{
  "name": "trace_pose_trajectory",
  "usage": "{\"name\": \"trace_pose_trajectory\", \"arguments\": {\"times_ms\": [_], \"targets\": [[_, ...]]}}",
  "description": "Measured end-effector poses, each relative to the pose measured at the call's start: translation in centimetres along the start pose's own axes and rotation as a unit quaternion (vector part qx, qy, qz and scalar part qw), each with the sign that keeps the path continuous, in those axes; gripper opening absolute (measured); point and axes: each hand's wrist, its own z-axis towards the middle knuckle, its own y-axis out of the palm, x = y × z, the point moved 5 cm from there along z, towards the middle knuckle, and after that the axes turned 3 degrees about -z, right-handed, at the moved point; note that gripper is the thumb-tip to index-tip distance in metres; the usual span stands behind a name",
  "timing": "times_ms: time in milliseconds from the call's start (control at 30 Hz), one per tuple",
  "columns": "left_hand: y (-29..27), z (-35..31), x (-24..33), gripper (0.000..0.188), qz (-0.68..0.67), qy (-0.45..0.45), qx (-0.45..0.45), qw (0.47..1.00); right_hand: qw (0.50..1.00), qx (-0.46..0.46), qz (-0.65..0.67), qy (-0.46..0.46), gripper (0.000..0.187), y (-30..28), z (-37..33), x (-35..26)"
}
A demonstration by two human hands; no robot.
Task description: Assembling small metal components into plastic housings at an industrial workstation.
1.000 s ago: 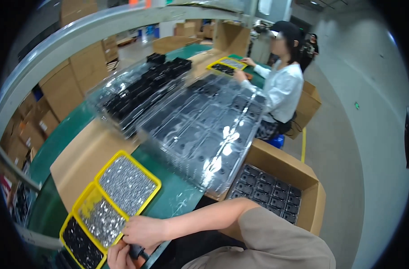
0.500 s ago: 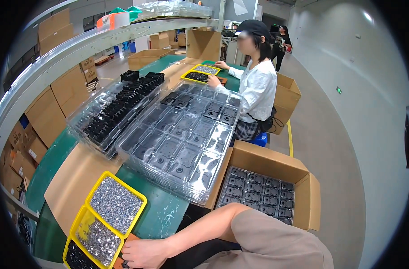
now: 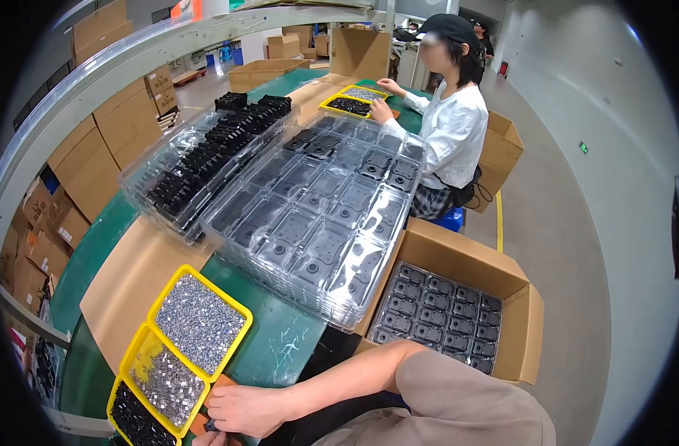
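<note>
My right hand [image 3: 252, 410] is closed, its fingers curled down over an orange block [image 3: 222, 382] at the table edge. A small dark part [image 3: 210, 426] shows at its fingertips; what the fingers hold is mostly hidden. Of my left hand [image 3: 211, 440] only a bit shows at the lower edge, close beside the right, and its fingers are cut off. Left of both hands are yellow trays: one with small silvery-blue metal pieces [image 3: 198, 320], one with shiny square metal pieces [image 3: 170, 390], one with small black pieces [image 3: 137, 420].
A stack of clear blister trays [image 3: 310, 215] with black plates stands ahead. Left of it, another clear tray [image 3: 168, 163] holds rows of black parts. An open carton [image 3: 522, 327] with filled trays stands at my right. A co-worker in white [image 3: 458, 126] sits across the table [image 3: 269, 349].
The view has shifted, so the scene sits slightly right and higher. A bit of my left hand has come into view beside my right hand, which stays at the orange block.
</note>
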Motion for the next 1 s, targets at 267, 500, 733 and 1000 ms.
{"name": "trace_pose_trajectory", "arguments": {"times_ms": [267,500,733,1000], "targets": [[-0.2,5.3,5.1,0.062,0.117,-0.02,-0.035,0.992,0.978,0.074,0.158,0.116,0.065,-3.1,-2.6,2.0],[-0.2,6.8,5.5,0.076,0.179,-0.089,-0.154,0.968,0.956,0.056,0.217,0.191,0.101,-2.7,-4.0,3.0],[-0.1,5.4,6.2,0.068,0.151,-0.169,-0.166,0.96,0.959,0.033,0.231,0.162,0.105,-3.0,-3.2,2.7],[0.6,7.8,8.4,0.069,0.15,-0.135,-0.082,0.976,0.958,-0.023,0.194,0.209,0.098,-5.1,-2.6,3.5]]}}
